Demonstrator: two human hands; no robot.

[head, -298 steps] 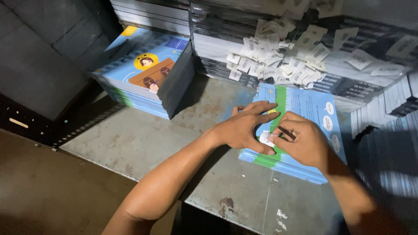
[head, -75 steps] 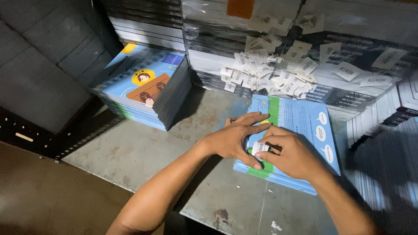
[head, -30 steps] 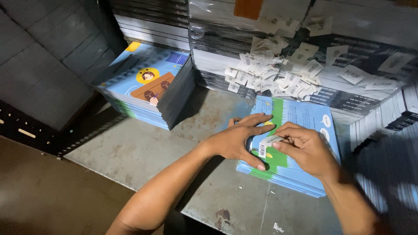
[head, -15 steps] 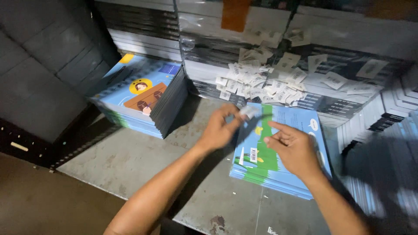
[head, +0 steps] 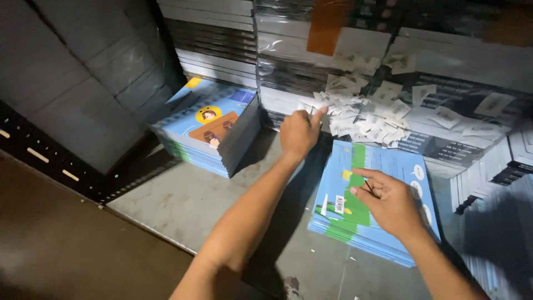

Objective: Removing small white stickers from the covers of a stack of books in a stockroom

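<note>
- We are looking down on a worn grey metal table [head: 183,200] with rust marks, in a dim room; dark panels fill the upper left of the frame and a brown floor the lower left.
- Nearest us, in the lower right of the frame, our right hand [head: 391,203] rests on the top of a pile of blue booklets [head: 383,166]. Its fingers are loosely curled and pinch a thin dark stick-like object [head: 368,187]; what kind of object it is we cannot tell.
- On the green patch of that top cover, just left of the right hand, a small white barcode sticker [head: 340,204] lies flat, apart from the fingers.
- Our left arm stretches from the bottom centre up to the middle of the frame. The left hand [head: 300,132] is raised at the near edge of a heap of white barcode labels [head: 366,114]; the index finger points up and the other fingers are bent in, pinching a small white scrap of label at the heap's left edge.
- The heap lies on plastic-wrapped bundles of printed stock [head: 444,119] in the upper right.
- Left of centre, farther back, a second stack of booklets [head: 214,125] shows a cover with a yellow circle and a brown shape, well apart from both hands.
- Behind it, more wrapped bundles rise along the top of the frame, one with a strip of brown tape [head: 325,25].
</note>
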